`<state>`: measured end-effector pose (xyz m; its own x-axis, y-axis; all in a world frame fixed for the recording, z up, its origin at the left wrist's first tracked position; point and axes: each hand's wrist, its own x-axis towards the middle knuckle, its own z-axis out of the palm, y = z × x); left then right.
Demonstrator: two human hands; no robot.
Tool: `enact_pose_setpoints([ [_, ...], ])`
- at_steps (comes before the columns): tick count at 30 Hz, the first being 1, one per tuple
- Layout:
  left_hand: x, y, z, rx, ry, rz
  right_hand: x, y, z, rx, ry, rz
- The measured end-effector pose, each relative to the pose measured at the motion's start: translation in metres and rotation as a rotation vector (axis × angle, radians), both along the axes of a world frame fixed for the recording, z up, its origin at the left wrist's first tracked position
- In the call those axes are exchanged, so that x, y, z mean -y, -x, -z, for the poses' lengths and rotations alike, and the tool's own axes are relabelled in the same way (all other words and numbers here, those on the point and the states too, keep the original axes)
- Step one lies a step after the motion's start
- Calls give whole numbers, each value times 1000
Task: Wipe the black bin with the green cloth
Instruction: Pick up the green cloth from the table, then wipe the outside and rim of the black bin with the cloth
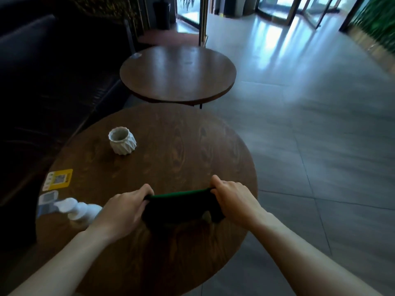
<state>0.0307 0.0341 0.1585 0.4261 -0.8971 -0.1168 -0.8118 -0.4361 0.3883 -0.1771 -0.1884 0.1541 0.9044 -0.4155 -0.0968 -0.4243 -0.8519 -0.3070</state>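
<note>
The green cloth (181, 205) is stretched between both hands just above the near round wooden table (181, 146). My left hand (123, 211) grips its left end and my right hand (232, 198) grips its right end. The cloth looks dark, with a brighter green top edge. A tall black bin (161, 14) stands far off at the back, beside the glass entrance and well out of reach.
On the near table stand a white faceted cup (122, 141), a white pump bottle (80, 210) and yellow and white QR stickers (57, 179). A second round table (178, 73) lies beyond. A dark sofa (42, 82) runs along the left. Grey tiled floor (310, 124) spreads to the right.
</note>
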Motion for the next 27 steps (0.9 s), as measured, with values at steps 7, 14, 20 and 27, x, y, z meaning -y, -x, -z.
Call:
enact_pose_setpoints([
  [7, -37, -15, -128, 3, 87, 17, -34, -8, -140, -17, -23, 58],
  [14, -114, -10, -269, 29, 202, 45, -120, -4, -277, 130, 9, 159],
  [20, -188, -3, -348, 54, 321, 94, -210, 14, -364, 187, 95, 167],
  [27, -259, 19, -378, 110, 351, 120, -302, 50, -408, 32, 217, 41],
])
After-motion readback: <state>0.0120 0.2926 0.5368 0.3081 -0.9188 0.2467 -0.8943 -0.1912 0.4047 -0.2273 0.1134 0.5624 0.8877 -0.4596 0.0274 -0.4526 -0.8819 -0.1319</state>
